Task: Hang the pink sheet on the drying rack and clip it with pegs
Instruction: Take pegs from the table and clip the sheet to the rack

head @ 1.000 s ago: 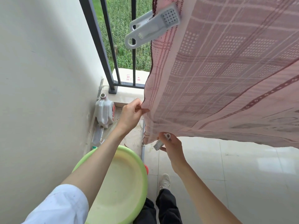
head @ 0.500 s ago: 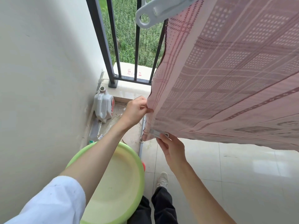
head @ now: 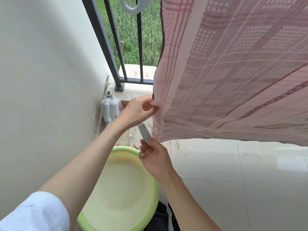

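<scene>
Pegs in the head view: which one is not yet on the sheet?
The small peg pinched in the right hand, just below the pink sheet. The large grey peg sits at the top edge by the sheet; its grip is out of frame.

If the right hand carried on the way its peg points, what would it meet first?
Probably the left hand, which pinches the pink sheet's edge above the peg in the right hand. Depth is unclear.

Illumination: soft, even daylight entering through the railing (head: 106, 39) (no hard shadows noted). Pale glare patch on the floor tiles (head: 286, 164). Wide-angle distortion bends the wall (head: 41, 80) and railing bars. Peg (head: 133, 4) at top edge slightly blurred; centre acceptably sharp.
</scene>
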{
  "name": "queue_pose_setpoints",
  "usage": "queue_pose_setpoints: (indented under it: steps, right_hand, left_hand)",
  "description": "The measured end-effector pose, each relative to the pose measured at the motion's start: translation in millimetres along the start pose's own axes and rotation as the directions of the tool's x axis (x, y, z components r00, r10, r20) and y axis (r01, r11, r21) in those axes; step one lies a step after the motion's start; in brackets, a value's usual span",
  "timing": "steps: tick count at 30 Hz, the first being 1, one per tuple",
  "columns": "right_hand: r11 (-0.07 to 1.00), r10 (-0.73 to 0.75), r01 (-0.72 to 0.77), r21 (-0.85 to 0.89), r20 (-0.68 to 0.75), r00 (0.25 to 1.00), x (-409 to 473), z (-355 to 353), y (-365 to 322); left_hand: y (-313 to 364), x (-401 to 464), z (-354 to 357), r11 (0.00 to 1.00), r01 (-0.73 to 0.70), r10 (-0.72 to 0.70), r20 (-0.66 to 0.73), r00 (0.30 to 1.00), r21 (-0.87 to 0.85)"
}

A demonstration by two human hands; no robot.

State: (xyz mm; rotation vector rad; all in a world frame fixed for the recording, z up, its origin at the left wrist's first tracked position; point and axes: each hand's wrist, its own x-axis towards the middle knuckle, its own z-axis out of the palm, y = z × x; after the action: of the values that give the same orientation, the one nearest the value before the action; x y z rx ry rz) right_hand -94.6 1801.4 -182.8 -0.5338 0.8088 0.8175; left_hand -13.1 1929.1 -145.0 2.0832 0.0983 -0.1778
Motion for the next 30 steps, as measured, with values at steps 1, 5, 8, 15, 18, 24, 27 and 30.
queue_pose_setpoints:
  steps: [1,5,8,15,18,24,27,30]
  right_hand:
    - [0.998,0.006,-0.007,0.061,0.026,1.000,1,0,5]
    - [0.980,-0.037,0.011,0.199,0.127,0.991,7,-2,18]
    - [0.971,-0.072,0.030,0.237,0.171,0.983,14,-2,28]
    - [0.926,-0.124,0.054,0.375,0.164,0.979,24,10,42]
    - [0.902,-0.143,0.064,0.426,0.155,0.978,26,17,41]
    - [0.882,-0.167,0.079,0.466,0.152,0.974,24,26,36]
    - [0.881,-0.169,0.081,0.466,0.152,0.974,23,27,36]
    - [0.865,-0.190,0.099,0.493,0.139,0.972,23,30,34]
  left_hand:
    - [1,-1,-2,1.000,0.001,-0.001,0.017,1.000,0.004]
    - [6,-8,-1,1.000,-0.013,0.013,0.030,0.999,-0.004]
    - [10,-15,0,1.000,0.013,-0.013,0.002,1.000,-0.002]
    - [19,-23,4,0.994,0.048,-0.037,-0.103,0.994,0.102]
    - [19,-24,5,0.995,0.048,-0.040,-0.095,0.995,0.091]
    - [17,-25,6,0.989,0.050,-0.037,-0.093,0.995,0.137]
    - [18,-26,4,0.984,0.010,0.005,-0.084,0.996,0.176]
    - [14,-24,2,0.972,-0.029,0.047,-0.072,0.996,0.235]
